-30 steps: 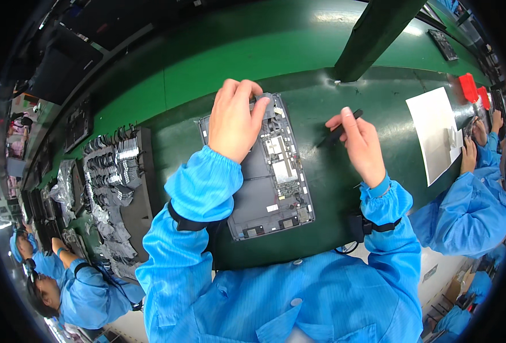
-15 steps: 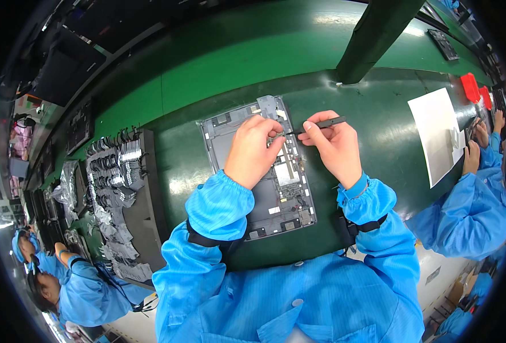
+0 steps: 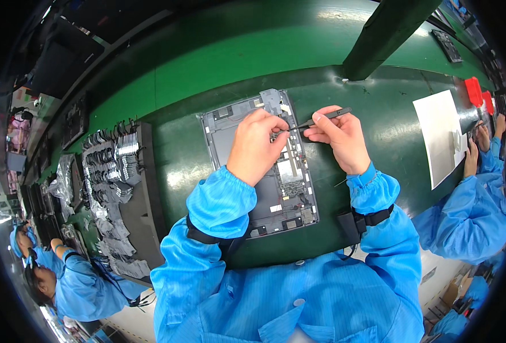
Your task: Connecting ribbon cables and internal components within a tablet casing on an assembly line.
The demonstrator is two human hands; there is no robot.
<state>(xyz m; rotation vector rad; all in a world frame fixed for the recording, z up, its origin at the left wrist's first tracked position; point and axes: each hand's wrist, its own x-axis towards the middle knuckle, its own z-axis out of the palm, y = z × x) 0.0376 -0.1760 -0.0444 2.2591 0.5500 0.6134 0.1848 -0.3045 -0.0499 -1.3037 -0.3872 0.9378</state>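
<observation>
An opened grey device chassis, laptop-like, lies on the green table with its inner parts exposed. A green circuit board and small components run along its right side. My left hand is over the upper part of the chassis, thumb and index finger pinched together; whatever they hold is too small to make out. My right hand grips dark tweezers like a pen. Their tip points left and meets the left fingertips, just above the board.
To the left, a black tray bears rows of dark flat parts with cables. A dark post stands at the back. A white sheet and red bins are at right, beside a co-worker's blue sleeve.
My right hand has shifted slightly right, and the tweezers tilt more steeply. The left hand's thumb and index finger have closed nearer together at the tweezers' tip. The whole view has moved a little.
</observation>
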